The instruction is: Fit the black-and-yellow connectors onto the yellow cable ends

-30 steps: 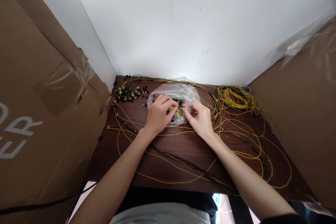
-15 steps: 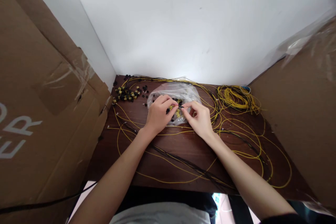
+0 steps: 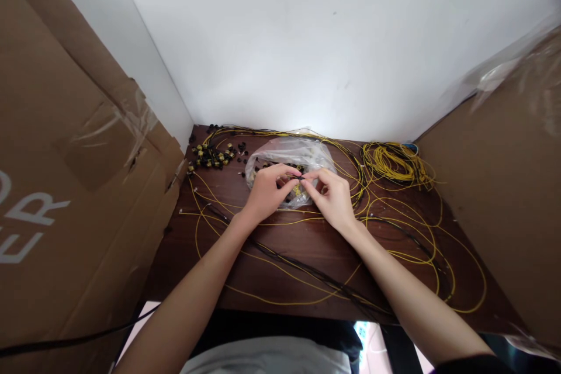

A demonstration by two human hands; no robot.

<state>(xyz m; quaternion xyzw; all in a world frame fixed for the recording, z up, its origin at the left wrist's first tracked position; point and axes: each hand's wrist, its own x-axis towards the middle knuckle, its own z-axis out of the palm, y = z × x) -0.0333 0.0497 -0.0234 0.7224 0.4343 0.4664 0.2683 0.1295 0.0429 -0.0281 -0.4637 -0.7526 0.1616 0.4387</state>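
Both hands meet fingertip to fingertip above a clear plastic bag (image 3: 289,149) of small black and yellow parts. My left hand (image 3: 270,190) pinches one end of a small black piece (image 3: 301,178), thumb and forefinger closed on it. From the other side, my right hand (image 3: 331,193) grips the same piece between thumb and forefinger. The piece is too small and too covered by fingers to name its kind. Beneath the fingers, yellow parts (image 3: 298,190) show inside the bag.
Yellow and black cables (image 3: 315,272) loop across the brown table (image 3: 184,269). A yellow cable coil (image 3: 394,163) lies at the back right. Small black and yellow parts (image 3: 214,156) are heaped at the back left. Cardboard boxes (image 3: 87,158) flank both sides; a white wall (image 3: 298,41) stands behind.
My left fingers have shifted slightly right along the black piece, closer to my right fingertips. My right hand has barely moved.
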